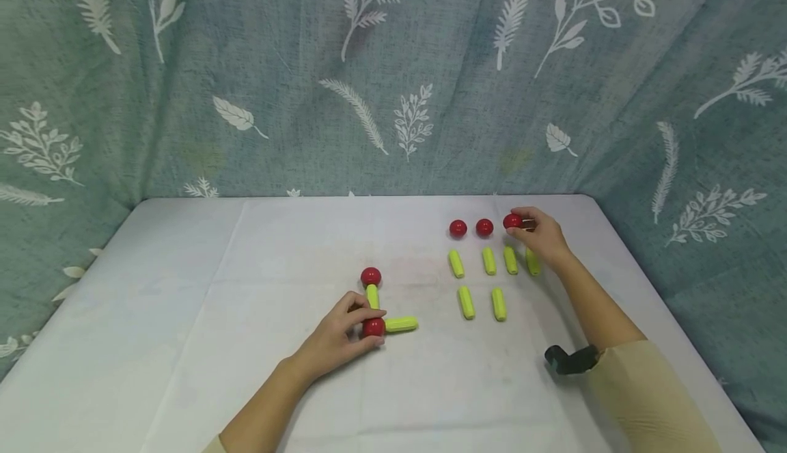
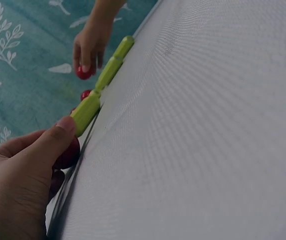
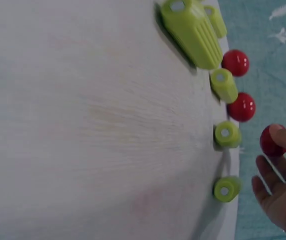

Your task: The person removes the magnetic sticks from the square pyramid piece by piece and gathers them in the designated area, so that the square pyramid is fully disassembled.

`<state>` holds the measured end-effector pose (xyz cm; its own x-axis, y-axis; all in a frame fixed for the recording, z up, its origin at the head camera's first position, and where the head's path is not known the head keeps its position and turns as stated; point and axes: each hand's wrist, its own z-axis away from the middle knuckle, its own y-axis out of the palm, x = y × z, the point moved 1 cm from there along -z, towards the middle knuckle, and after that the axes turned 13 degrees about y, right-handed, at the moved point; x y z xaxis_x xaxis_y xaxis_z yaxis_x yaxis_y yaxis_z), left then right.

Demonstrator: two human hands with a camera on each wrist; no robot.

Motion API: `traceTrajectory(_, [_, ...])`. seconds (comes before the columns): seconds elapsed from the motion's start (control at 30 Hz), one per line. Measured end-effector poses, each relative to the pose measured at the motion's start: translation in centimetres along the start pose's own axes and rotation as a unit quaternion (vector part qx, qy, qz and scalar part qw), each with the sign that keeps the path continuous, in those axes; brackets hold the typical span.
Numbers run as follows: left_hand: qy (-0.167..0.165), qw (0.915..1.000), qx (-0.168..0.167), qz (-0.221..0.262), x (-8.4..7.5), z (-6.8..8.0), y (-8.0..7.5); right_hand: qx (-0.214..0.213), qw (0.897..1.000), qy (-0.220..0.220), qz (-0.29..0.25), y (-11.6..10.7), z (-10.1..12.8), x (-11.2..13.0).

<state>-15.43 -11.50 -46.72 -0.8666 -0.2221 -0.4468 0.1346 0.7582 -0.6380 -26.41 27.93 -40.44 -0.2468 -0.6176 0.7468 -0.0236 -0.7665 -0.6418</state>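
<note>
My left hand (image 1: pixel 335 335) holds a red ball (image 1: pixel 373 328) between thumb and fingers, low over the white table. Against that ball lies one yellow-green ribbed rod (image 1: pixel 402 324) pointing right. Another rod (image 1: pixel 372 296) runs away from it to a second red ball (image 1: pixel 371 276), so the pieces form an L. At the back right, my right hand (image 1: pixel 544 236) pinches a red ball (image 1: pixel 512 221) between thumb and fingertips. In the right wrist view this ball (image 3: pixel 271 141) shows at the thumb tip, the other fingers spread loosely below it.
Two red balls (image 1: pixel 458 228) (image 1: pixel 484 227) sit in line left of the right hand. Several yellow-green rods (image 1: pixel 466 302) with silvery ends lie in two rows nearer me. A leaf-patterned green curtain (image 1: pixel 295 98) stands behind the white table (image 1: pixel 258 385). A dark piece (image 1: pixel 568 360) juts from the right sleeve.
</note>
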Motion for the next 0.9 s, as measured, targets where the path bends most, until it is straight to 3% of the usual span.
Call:
traceTrajectory(0.23, [-0.019, 0.9997, -0.006, -0.011, 0.0, 0.0, 0.1, 0.009, 0.998, 0.064, -0.009, 0.2, -2.5, -1.0])
traceTrajectory(0.5, [-0.025, 0.9994, -0.008, -0.021, 0.0, 0.1, 0.1, 0.006, 0.995, 0.092, -0.043, 0.8, -3.4, -2.1])
traceTrajectory(0.7, [-0.016, 0.9997, -0.01, -0.016, 0.1, 0.0, 0.1, 0.003, 0.995, 0.073, -0.06, 0.4, -3.0, -2.3])
traceTrajectory(0.9, [-0.01, 0.9998, -0.011, -0.01, 0.1, 0.0, 0.1, -0.018, 0.999, 0.014, -0.038, -0.2, -1.5, -1.6])
